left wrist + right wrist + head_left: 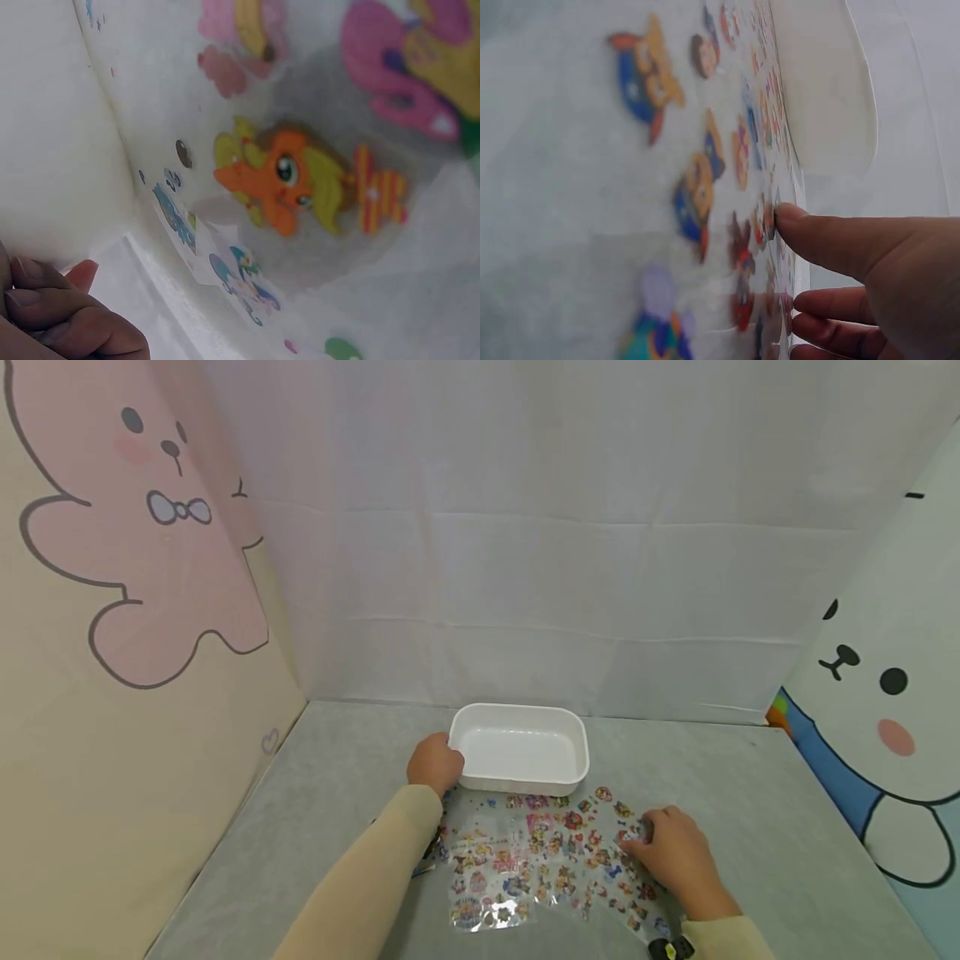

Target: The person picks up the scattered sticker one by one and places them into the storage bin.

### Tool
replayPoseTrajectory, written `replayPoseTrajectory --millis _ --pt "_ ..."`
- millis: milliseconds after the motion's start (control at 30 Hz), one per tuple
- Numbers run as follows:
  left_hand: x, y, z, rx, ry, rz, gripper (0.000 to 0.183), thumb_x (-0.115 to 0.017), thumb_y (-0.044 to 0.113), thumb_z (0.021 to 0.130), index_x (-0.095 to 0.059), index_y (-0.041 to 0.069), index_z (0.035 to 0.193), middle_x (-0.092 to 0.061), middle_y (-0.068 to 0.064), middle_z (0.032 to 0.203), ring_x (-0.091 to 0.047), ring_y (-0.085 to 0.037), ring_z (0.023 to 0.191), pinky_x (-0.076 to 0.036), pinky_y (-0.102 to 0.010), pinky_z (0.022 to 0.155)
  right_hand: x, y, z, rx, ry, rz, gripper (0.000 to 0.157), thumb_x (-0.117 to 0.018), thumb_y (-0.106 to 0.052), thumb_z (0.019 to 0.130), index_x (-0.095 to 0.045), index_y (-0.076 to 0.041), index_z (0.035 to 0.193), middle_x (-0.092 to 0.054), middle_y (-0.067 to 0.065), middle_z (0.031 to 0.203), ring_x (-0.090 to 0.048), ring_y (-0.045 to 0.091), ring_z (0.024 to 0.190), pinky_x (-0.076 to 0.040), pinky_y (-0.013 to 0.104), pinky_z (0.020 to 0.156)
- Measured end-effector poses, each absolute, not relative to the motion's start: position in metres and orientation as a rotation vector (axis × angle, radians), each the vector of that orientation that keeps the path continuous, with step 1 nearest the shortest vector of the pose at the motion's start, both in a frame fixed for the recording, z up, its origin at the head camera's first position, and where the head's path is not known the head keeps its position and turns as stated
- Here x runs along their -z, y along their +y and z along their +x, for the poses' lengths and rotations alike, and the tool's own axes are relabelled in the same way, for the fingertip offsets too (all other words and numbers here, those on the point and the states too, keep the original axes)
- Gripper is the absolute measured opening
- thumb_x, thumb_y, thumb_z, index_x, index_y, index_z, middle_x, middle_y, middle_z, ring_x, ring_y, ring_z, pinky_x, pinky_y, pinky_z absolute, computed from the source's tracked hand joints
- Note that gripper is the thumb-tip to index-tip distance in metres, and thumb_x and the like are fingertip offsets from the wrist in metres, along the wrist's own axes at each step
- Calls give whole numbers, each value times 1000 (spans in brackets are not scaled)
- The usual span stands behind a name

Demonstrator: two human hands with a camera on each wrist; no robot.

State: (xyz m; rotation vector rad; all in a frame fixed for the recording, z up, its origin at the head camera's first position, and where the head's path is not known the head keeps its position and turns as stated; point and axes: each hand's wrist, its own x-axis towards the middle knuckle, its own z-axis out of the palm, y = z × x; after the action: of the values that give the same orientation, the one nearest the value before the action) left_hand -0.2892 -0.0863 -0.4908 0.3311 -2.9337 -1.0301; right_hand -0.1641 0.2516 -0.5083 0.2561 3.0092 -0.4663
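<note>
My left hand grips the left end of a white rectangular plastic tub, with fingers curled at its rim. Nothing lies inside the tub. In front of it, clear sticker sheets with small colourful cartoon figures overlap on the table. My right hand is at the right side of these sheets. In the right wrist view, its thumb and fingertips touch the stickered surface, spread apart from each other. Close up in the left wrist view is an orange pony sticker, beside the tub's pale wall.
The grey table meets a white cloth backdrop behind the tub. Side curtains with cartoon bears stand at left and right. A dark wrist strap sits at my right cuff, and my left sleeve crosses the table.
</note>
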Motion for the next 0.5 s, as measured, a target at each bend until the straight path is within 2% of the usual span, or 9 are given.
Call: replayPoseTrajectory --millis 267,500 --pt "490 -85 -287 1022 -2926 342 36 -54 15 85 -63 5 119 -66 -10 107 -62 -26 93 -49 -47 79 506 249 -163 462 3013 381 51 -79 -38 71 -61 5 92 -53 14 82 -49 28 73 -41 45 66" --pt "487 -85 -287 997 -2927 322 32 -56 14 84 -66 4 113 -67 -11 102 -62 -26 90 -49 -46 78 506 245 -164 494 2983 490 53 -79 -31 72 -61 9 102 -56 19 88 -52 31 77 -43 49 71"
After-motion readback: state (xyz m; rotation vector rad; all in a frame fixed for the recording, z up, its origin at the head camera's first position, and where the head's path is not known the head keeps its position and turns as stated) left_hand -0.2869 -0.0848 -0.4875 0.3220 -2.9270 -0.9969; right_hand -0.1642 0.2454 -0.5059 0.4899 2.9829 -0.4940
